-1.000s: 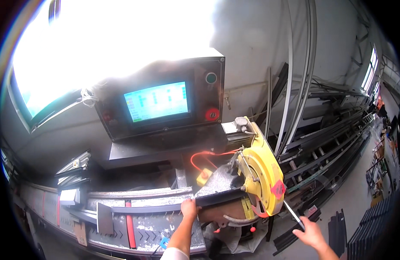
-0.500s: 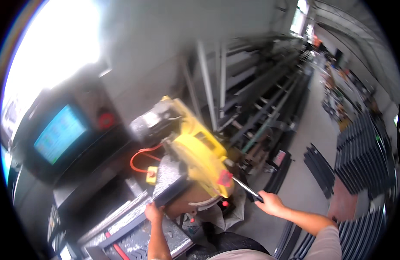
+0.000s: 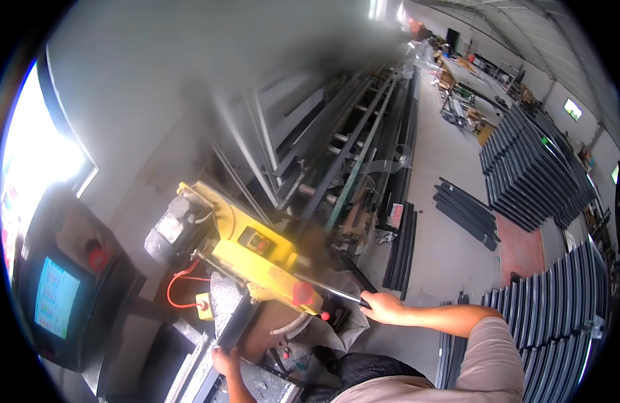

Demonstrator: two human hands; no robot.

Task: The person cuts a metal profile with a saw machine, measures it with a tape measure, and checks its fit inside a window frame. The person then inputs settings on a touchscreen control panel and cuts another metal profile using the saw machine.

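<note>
At the far left a dark boxy control console stands with a lit blue-green screen and a round red button above it, bright window light behind. Just right of it, an orange cable loops down to a small yellow switch box. Next comes the yellow metal chop saw with its grey motor at the upper left end, tilted over a grey metal surface at the bottom of the view.

The person's left hand rests low against a dark metal profile lying under the saw; the fingers curl onto it, though I cannot tell how firmly they close. To the right, the right hand is wrapped tight around the end of the saw's long dark lever handle, the arm stretched out from a beige sleeve.

Behind the saw, long grey metal bars lie in racks running away down the hall. Farther right, short black profiles lie on the grey concrete floor, and stacks of dark profiles fill the right side.
</note>
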